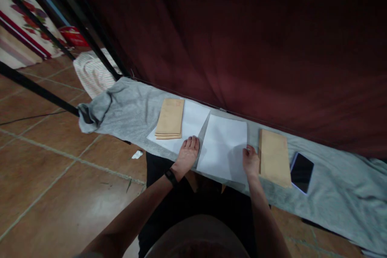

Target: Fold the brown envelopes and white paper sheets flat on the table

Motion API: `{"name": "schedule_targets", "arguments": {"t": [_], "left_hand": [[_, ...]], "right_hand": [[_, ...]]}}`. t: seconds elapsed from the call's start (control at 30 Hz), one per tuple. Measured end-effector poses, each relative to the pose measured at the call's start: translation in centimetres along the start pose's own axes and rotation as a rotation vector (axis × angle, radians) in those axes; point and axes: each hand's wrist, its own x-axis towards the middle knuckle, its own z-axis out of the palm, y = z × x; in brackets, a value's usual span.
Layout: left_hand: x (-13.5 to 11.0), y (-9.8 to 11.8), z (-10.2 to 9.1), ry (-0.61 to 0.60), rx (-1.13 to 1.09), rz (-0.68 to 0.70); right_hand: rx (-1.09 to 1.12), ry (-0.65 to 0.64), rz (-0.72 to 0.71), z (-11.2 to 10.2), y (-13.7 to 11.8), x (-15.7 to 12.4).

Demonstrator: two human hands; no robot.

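Note:
A white sheet of paper (223, 145) lies in front of me on the cloth. At its right edge is my right hand (250, 162), fingers curled in and closed on the paper's edge. My left hand (189, 153), with a dark band on the wrist, rests flat, fingers stretched out, at the near right part of another white sheet (195, 117). A small stack of brown envelopes (169, 117) sits on that left sheet, just beyond my left hand. More brown envelopes (274, 157) lie to the right of my right hand, apart from it.
A grey cloth (133, 105) covers the long narrow bench. A phone (302, 172) lies right of the envelopes. Behind the bench hangs a dark red curtain (242, 48). Black metal bars (39, 88) stand at the left. A white scrap (137, 155) is on the tiled floor (75, 193).

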Motion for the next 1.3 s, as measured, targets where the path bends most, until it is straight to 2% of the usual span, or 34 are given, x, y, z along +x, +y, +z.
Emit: {"name": "schedule_targets", "arguments": {"t": [0.27,0.57,0.8,1.17,1.3], "left_hand": [[-0.3,-1.0,1.0,0.05,-0.121,-0.003],[-1.3,0.0,1.7,0.253,-0.351,0.118],[-1.8,0.2,0.8,0.202,-0.266,0.288],[-1.6,-0.7,1.2,0.191,-0.252,0.39],[-1.5,-0.8,1.3,0.208,-0.237,0.385]], "right_hand": [[0.074,0.036,0.046,0.3,-0.8,0.0],[0.199,0.12,0.071,1.2,-0.3,0.0],[0.251,0.136,0.112,1.7,-0.3,0.5],[0.309,0.171,0.15,1.8,-0.7,0.1],[0.303,0.176,0.143,1.6,-1.0,0.0]]}}
